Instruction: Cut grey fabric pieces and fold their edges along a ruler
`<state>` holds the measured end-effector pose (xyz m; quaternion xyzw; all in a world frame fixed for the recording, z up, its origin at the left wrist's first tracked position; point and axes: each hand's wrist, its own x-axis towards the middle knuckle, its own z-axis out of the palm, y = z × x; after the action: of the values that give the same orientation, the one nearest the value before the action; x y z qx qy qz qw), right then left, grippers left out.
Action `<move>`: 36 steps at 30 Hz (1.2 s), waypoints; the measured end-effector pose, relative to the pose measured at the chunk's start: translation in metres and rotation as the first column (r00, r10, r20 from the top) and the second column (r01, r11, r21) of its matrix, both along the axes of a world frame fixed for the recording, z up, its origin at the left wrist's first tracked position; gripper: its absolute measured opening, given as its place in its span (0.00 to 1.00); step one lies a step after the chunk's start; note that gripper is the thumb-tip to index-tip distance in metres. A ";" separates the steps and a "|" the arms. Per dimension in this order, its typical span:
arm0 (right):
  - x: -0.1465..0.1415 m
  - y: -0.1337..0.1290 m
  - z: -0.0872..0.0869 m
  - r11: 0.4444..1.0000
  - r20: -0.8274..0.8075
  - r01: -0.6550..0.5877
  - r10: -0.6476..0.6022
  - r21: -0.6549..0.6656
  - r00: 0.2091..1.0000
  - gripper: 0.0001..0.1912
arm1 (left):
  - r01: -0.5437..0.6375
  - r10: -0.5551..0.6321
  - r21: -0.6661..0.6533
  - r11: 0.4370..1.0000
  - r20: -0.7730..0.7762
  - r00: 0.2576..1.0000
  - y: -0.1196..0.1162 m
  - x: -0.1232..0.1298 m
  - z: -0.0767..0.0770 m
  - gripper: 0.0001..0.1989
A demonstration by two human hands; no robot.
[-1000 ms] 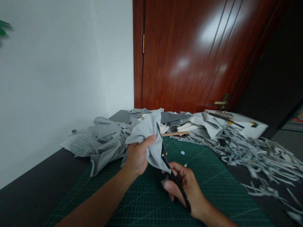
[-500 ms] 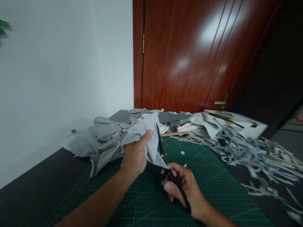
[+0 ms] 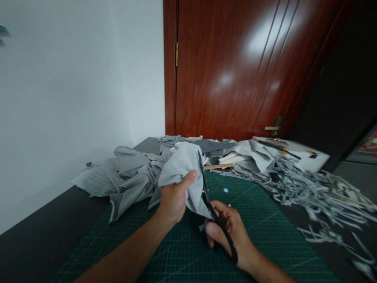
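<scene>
My left hand (image 3: pixel 175 198) is closed on a piece of light grey fabric (image 3: pixel 182 161), thumb on top, holding it up above the mat. In my right hand (image 3: pixel 228 226) is a pair of black scissors (image 3: pixel 219 220), fingers wrapped round the handles. The blades lie along the right edge of the fabric and point away from me. A corner of the fabric hangs near the handles. Below both hands spreads a green cutting mat (image 3: pixel 259 236) with a grid. A small pale scrap (image 3: pixel 202 227) shows beside my right fingers.
A heap of grey cloth (image 3: pixel 129 173) lies at the left. Several cut strips (image 3: pixel 312 196) are piled on the right, near a white box (image 3: pixel 316 153) with tools on it. A wooden strip (image 3: pixel 219 166) and a small white disc (image 3: pixel 226 190) are farther back. Behind stands a brown door (image 3: pixel 218 98).
My left hand and the fabric have shifted slightly right and down. The fabric's top looks rounder, and the scissor blades are closer together along its edge.
</scene>
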<state>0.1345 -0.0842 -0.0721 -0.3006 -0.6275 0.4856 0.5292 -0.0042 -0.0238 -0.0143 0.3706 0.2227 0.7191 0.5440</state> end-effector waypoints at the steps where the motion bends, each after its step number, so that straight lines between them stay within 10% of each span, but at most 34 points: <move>1: 0.000 0.000 0.000 1.000 -0.004 0.002 -0.002 0.000 1.000 0.27 | 0.002 -0.002 -0.009 1.000 -0.005 1.000 0.000 0.000 -0.001 0.31; 36: 0.001 -0.001 0.001 0.999 0.028 0.035 -0.034 -0.031 0.999 0.23 | 0.010 -0.011 -0.030 0.999 -0.035 0.999 -0.001 0.000 -0.002 0.29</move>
<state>0.1358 -0.0853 -0.0707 -0.3263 -0.6219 0.4818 0.5240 -0.0040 -0.0244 -0.0162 0.3762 0.2413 0.7062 0.5492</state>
